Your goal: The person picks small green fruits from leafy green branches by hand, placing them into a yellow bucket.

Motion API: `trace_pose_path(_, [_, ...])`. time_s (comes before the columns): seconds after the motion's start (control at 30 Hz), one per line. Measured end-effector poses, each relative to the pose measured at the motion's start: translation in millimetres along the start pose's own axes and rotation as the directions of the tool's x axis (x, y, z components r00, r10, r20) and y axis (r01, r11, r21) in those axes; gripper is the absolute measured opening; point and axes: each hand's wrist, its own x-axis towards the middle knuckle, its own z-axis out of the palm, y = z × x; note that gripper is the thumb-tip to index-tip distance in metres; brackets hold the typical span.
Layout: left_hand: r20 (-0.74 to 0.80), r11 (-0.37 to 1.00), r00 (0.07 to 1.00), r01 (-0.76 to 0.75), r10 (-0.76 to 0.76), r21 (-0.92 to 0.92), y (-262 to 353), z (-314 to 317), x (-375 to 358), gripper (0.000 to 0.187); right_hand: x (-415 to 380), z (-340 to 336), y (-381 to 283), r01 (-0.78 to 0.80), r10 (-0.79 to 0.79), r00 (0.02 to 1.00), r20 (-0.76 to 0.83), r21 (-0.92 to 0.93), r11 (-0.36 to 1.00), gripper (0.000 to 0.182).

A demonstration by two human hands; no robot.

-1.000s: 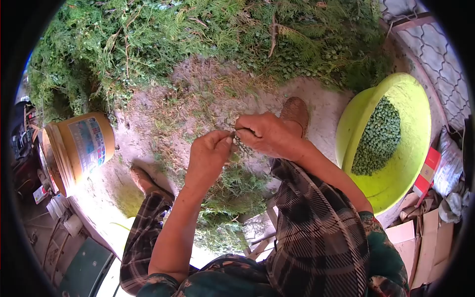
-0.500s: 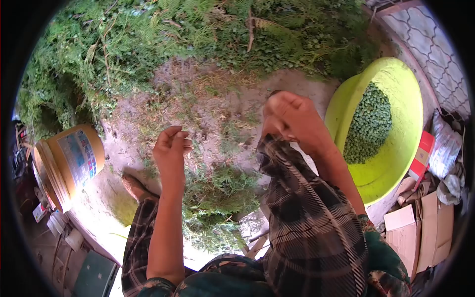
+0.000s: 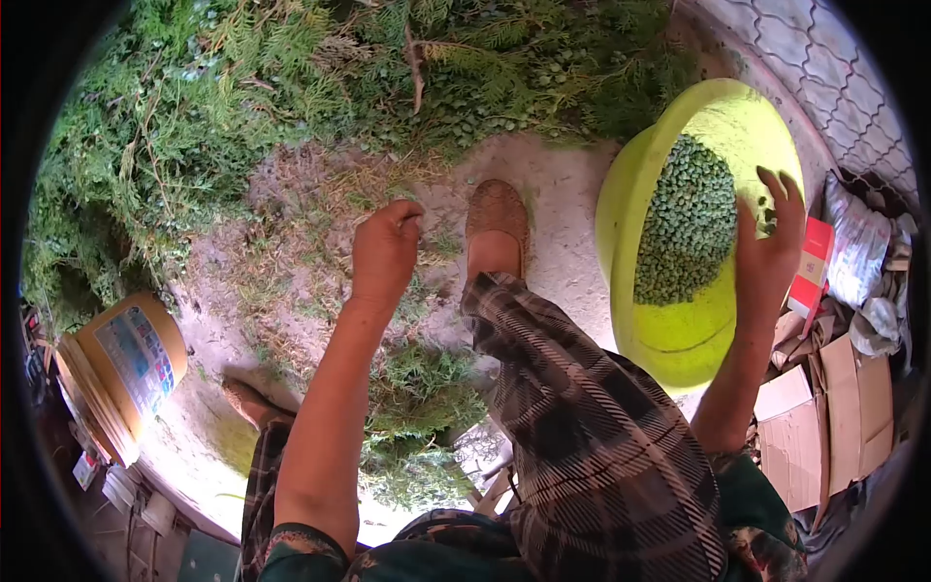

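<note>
My right hand (image 3: 771, 238) is at the right side of the yellow-green basin (image 3: 635, 223), fingers apart, with a few small green pieces near its fingers. Small round green cones (image 3: 687, 218) lie heaped inside the basin. My left hand (image 3: 385, 250) hovers over the ground in the middle, its fingers closed together; what they hold, if anything, is too small to make out. Beyond both hands, leafy green branches (image 3: 320, 78) cover the ground. A smaller pile of green sprigs (image 3: 417, 393) lies between my legs.
At the left a yellow bucket (image 3: 126, 364) with a label lies tilted. Cardboard (image 3: 834, 417), a red box (image 3: 811, 267) and a plastic bag (image 3: 858, 242) are at the right. My shoe (image 3: 497, 218) rests on the ground near the centre.
My right hand has moved right, from above my knee to the basin, and its fingers have spread. My left hand has moved up and right. The view has shifted, and my shoe now shows.
</note>
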Motion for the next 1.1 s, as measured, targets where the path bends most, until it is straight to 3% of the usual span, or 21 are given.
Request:
trace_pose_path(0.07, [0.018,0.996,0.999,-0.029,0.028,0.083,3.1,23.2,11.0,0.016,-0.8,-13.1,-14.9,-0.056,0.056,0.998,-0.002,0.096,0.994,0.020])
trace_pose_path(0.1, [-0.030,0.981,0.988,-0.146,0.151,0.131,5.9,36.2,19.2,0.017,-8.8,-19.3,-33.7,-0.203,0.185,0.979,0.084,0.396,0.895,0.020])
trace_pose_path(0.13, [-0.065,0.948,0.959,-0.259,0.275,0.186,8.9,47.9,25.7,0.018,-18.1,-25.7,-51.1,-0.347,0.283,0.937,0.205,0.638,0.687,0.020])
trace_pose_path(0.17, [-0.057,0.945,0.958,-0.266,0.281,0.189,12.8,57.4,32.0,0.018,-29.5,-19.1,-64.2,-0.386,0.071,0.920,0.385,0.861,0.332,0.017])
trace_pose_path(0.2, [0.041,0.907,0.956,-0.287,0.289,0.309,16.8,64.8,40.8,0.018,-27.0,-21.6,-74.7,-0.537,-0.244,0.763,0.598,0.797,0.276,0.014])
trace_pose_path(0.23, [0.134,0.851,0.951,-0.310,0.279,0.424,18.6,69.8,49.0,0.017,-23.3,-16.5,-95.9,-0.656,-0.431,0.576,0.695,0.707,0.263,0.013])
trace_pose_path(0.27, [0.131,0.847,0.951,-0.309,0.280,0.432,17.6,73.4,54.9,0.017,-30.0,-1.8,-105.3,-0.694,-0.521,0.500,0.692,0.680,0.237,0.013])
trace_pose_path(0.47, [0.255,0.801,0.946,-0.309,0.202,0.512,16.0,65.2,58.3,0.012,-36.2,47.6,-135.5,-0.895,-0.377,0.347,0.859,0.423,0.140,0.017])
trace_pose_path(0.53, [-0.002,0.932,0.989,-0.140,0.149,0.336,13.0,54.3,45.4,0.013,-37.2,58.9,-144.1,-0.965,-0.238,0.199,0.951,0.232,0.120,0.021])
trace_pose_path(0.57, [-0.009,0.927,0.989,-0.132,0.144,0.351,16.2,44.0,35.4,0.013,-41.5,70.8,-146.4,-0.964,-0.234,0.212,0.949,0.242,0.108,0.028])
trace_pose_path(0.6, [-0.136,0.981,0.983,-0.100,0.123,0.164,20.7,33.3,23.3,0.014,-46.5,81.9,-151.0,-0.964,-0.253,0.216,0.943,0.247,0.098,0.028])
trace_pose_path(0.63, [-0.255,0.995,0.964,-0.092,0.081,-0.031,28.9,21.0,11.2,0.015,-51.4,91.8,-156.7,-0.969,-0.269,0.245,0.931,0.229,-0.091,0.030])
trace_pose_path(0.67, [-0.261,0.996,0.962,-0.089,0.082,-0.013,40.9,7.6,-1.6,0.015,-52.8,97.5,-163.6,-0.941,-0.277,0.273,0.921,0.196,-0.275,0.033])
trace_pose_path(0.7, [-0.190,0.985,0.981,-0.058,0.027,-0.163,56.1,-5.6,-15.3,0.015,-51.1,99.4,-172.1,-0.917,-0.283,0.198,0.939,0.075,-0.392,0.036])
trace_pose_path(0.73, [-0.114,0.950,0.993,-0.018,-0.018,-0.311,65.7,-15.7,-26.5,0.015,-49.7,101.2,-177.4,-0.917,-0.295,0.199,0.935,0.072,-0.392,0.036])
trace_pose_path(0.77, [-0.116,0.907,0.993,-0.045,-0.005,-0.418,68.1,-22.0,-32.9,0.014,-47.3,104.5,-181.0,-0.898,-0.476,0.137,0.869,-0.095,-0.431,0.035])
trace_pose_path(0.8, [-0.156,0.950,0.987,-0.027,-0.024,-0.312,49.2,-33.5,-31.8,0.013,-45.5,108.6,-183.8,-0.864,-0.641,0.088,0.762,-0.262,-0.431,0.035])
trace_pose_path(0.83, [-0.194,0.979,0.980,-0.001,-0.039,-0.203,25.7,-52.8,-29.5,0.013,-48.2,115.3,-186.5,-0.871,-0.679,0.061,0.731,-0.293,-0.394,0.031])
trace_pose_path(0.87, [-0.269,0.947,0.925,0.201,-0.267,-0.250,24.3,-75.6,-23.6,0.012,-48.7,117.0,-187.9,-0.872,-0.684,0.062,0.727,-0.294,-0.392,0.031])
trace_pose_path(0.97, [-0.581,0.977,0.801,0.208,-0.147,0.039,-97.9,-128.6,-3.5,0.017,-45.6,113.8,-193.0,-0.909,-0.730,0.053,0.681,-0.270,-0.318,0.024])
trace_pose_path(1.1, [-0.632,0.908,0.765,0.346,-0.127,0.236,-142.0,-157.7,25.2,0.023,-45.5,112.2,-196.3,-0.952,-0.676,0.076,0.733,-0.148,-0.267,0.029])
